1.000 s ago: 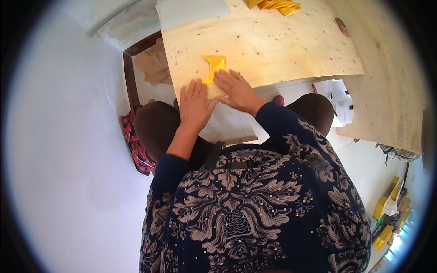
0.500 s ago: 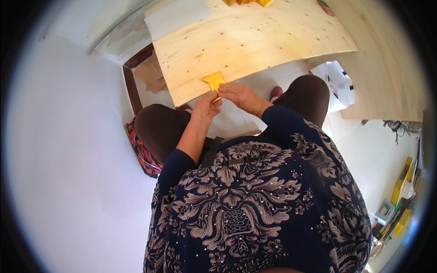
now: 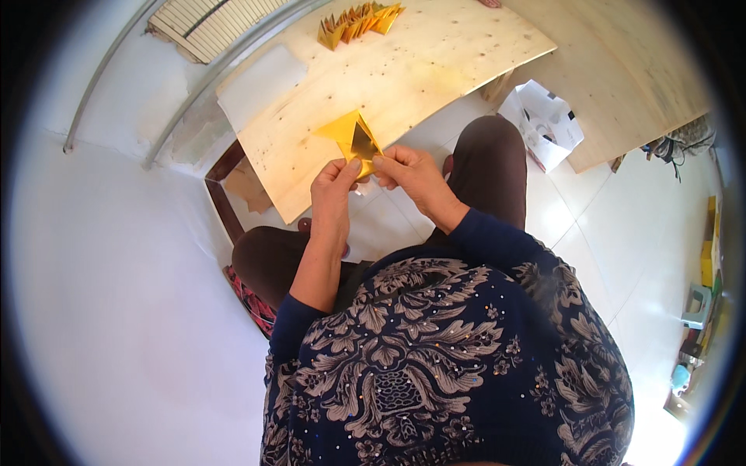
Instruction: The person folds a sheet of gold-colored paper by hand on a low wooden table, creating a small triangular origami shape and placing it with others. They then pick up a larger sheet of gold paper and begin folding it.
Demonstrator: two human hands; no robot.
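Observation:
A folded sheet of shiny gold paper (image 3: 347,130) is held between both hands at the near edge of the wooden board. It stands partly opened, with a dark hollow showing in its middle and a pointed flap reaching to the left. My left hand (image 3: 339,177) pinches its lower left corner between thumb and fingers. On the lower right side, my right hand (image 3: 402,168) grips it the same way. Farther back on the board, several folded gold paper pieces (image 3: 359,25) stand in a row, pressed close together.
The pale plywood board (image 3: 420,78) serves as a tabletop, with a whitish sheet (image 3: 268,78) at its left. A white bag (image 3: 542,124) stands on the floor beside my right knee. At the far right are a small light-blue stool (image 3: 697,305) and yellow items (image 3: 707,260).
The gold paper, flat before, is now spread open with a hollow inside. My hands have moved apart to its two lower sides. The view has shifted, showing more of the row behind.

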